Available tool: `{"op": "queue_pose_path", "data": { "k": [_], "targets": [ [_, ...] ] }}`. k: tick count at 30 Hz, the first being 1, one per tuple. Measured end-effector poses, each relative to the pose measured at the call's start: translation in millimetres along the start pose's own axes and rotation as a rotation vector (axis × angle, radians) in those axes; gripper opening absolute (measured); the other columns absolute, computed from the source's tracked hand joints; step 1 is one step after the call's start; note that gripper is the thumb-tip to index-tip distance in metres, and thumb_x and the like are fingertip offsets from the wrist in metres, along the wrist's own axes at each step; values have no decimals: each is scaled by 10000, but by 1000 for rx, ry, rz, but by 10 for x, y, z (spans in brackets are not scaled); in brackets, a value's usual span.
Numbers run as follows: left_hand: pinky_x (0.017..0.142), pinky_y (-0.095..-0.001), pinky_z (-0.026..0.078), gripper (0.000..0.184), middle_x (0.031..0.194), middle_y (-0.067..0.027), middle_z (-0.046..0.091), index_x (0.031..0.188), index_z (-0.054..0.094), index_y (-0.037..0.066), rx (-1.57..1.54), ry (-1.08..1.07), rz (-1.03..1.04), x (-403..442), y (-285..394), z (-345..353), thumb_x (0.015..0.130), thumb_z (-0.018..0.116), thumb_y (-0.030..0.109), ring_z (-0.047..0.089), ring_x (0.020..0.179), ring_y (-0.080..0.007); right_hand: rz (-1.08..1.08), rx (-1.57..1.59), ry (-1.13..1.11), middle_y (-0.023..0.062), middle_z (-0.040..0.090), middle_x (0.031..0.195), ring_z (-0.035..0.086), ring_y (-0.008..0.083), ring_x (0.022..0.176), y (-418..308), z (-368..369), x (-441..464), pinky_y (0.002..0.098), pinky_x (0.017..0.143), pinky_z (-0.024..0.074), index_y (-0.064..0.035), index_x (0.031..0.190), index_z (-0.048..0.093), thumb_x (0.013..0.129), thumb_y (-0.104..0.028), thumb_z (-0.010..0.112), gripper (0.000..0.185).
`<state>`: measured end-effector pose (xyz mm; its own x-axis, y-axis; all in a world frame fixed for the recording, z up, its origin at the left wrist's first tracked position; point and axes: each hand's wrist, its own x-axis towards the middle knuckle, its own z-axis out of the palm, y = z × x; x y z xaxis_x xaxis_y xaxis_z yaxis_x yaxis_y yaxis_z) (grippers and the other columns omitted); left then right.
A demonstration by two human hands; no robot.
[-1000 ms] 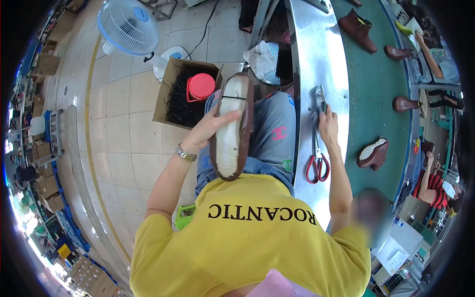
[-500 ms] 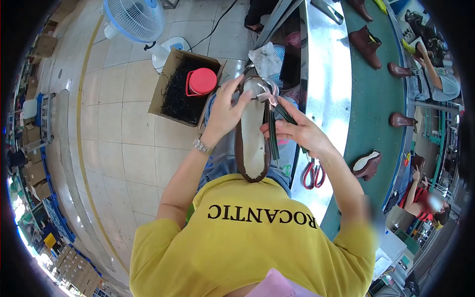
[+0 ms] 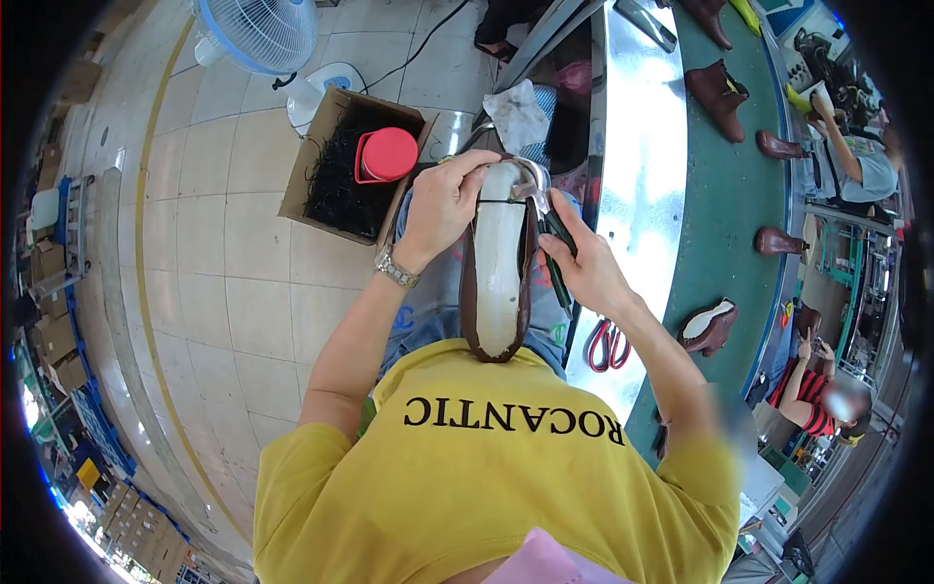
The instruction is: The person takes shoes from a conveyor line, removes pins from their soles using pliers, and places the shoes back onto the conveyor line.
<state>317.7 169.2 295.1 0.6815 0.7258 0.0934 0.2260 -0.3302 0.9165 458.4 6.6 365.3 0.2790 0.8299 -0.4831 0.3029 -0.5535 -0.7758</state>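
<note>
A brown shoe [image 3: 497, 277] lies sole-up along my lap, its pale underside showing. My left hand [image 3: 446, 206] wraps round the far end of it, fingers bent over the edge. In my right hand [image 3: 592, 271] are pincers [image 3: 561, 290] with dark green handles, which are squeezed close together. The metal head of the pincers rests at the right edge of the shoe's far end. Whether the jaws grip the edge is too small to tell.
Left of my knees stands a cardboard box [image 3: 292, 195] of black scraps with a red container [image 3: 392, 154]. A fan [image 3: 255, 34] is beyond it. Red-handled scissors [image 3: 608, 346] lie on the metal ledge [image 3: 637, 195]. Several shoes stand on the green belt [image 3: 715, 204]; people sit across it.
The pincers' spread handles have closed together, and their head has moved onto the shoe's far edge. My left fingers have drawn in around the shoe's end.
</note>
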Motion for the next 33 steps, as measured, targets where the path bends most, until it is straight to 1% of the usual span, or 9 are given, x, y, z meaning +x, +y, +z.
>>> {"op": "queue_pose_path", "data": {
  "k": [4, 10, 14, 16, 18, 24, 28, 31, 33],
  "targets": [
    [726, -312, 533, 198, 979, -141, 704, 1072, 668, 29, 104, 60, 284, -5, -169, 64, 899, 572, 24, 692, 821, -261, -39, -164, -52, 157, 644, 706, 641, 280, 606, -120, -177, 14, 371, 626, 520, -87, 1486, 289, 965, -106, 522, 570],
    [785, -412, 533, 294, 1121, -213, 661, 1116, 623, 55, 200, -7, 356, -16, -289, 108, 838, 554, -8, 671, 897, -334, -55, -530, -141, 116, 634, 727, 645, 238, 668, -596, -543, 7, 339, 714, 507, -116, 1511, 271, 974, -90, 498, 584],
    [765, -407, 536, 238, 1115, -190, 669, 1075, 625, 48, 192, 10, 299, -57, -251, 93, 852, 558, -4, 673, 887, -331, -238, -246, 418, 273, 622, 755, 617, 463, 716, -569, -180, 183, 529, 662, 466, -91, 1459, 324, 911, -95, 580, 604],
    [761, -382, 540, 197, 1101, -165, 680, 1056, 636, 48, 182, 16, 297, -38, -223, 81, 882, 554, 3, 680, 882, -317, -357, -573, 212, 258, 623, 727, 617, 454, 694, -241, -62, 334, 534, 636, 469, -98, 1462, 314, 914, -111, 581, 609],
    [756, -384, 539, 202, 1104, -165, 679, 1058, 629, 47, 173, 12, 306, -45, -209, 74, 875, 560, -6, 678, 877, -323, -34, -762, -13, 266, 646, 1017, 624, 468, 836, -450, -210, 247, 504, 747, 481, -129, 1491, 278, 928, -85, 552, 628],
    [737, -388, 540, 190, 1107, -164, 679, 1044, 620, 35, 153, 50, 299, -72, -217, 94, 869, 573, -22, 678, 858, -338, -533, -468, 530, 238, 643, 735, 638, 418, 671, -296, -24, 309, 507, 603, 494, -147, 1469, 319, 919, -138, 575, 607],
    [730, -374, 542, 161, 1089, -157, 686, 1041, 619, 34, 154, 64, 327, -42, -204, 102, 893, 570, -7, 682, 851, -330, -278, -847, 106, 208, 637, 698, 634, 400, 625, -241, -180, 258, 490, 575, 495, -145, 1482, 307, 912, -115, 577, 631],
    [695, -414, 520, 155, 1019, -149, 690, 1043, 554, 58, 171, 45, 271, -68, -215, 103, 891, 560, 26, 666, 803, -336, -487, -627, 271, 198, 617, 640, 627, 390, 595, -425, -233, 214, 479, 562, 500, -177, 1496, 297, 899, -134, 605, 673],
    [692, -356, 529, 123, 1015, -152, 698, 1034, 557, 31, 122, 57, 221, -74, -159, 103, 911, 563, 18, 685, 825, -316, -608, -401, 446, 180, 601, 604, 609, 388, 562, -415, -100, 287, 475, 547, 495, -213, 1504, 288, 890, -152, 622, 702]
  ]
}}
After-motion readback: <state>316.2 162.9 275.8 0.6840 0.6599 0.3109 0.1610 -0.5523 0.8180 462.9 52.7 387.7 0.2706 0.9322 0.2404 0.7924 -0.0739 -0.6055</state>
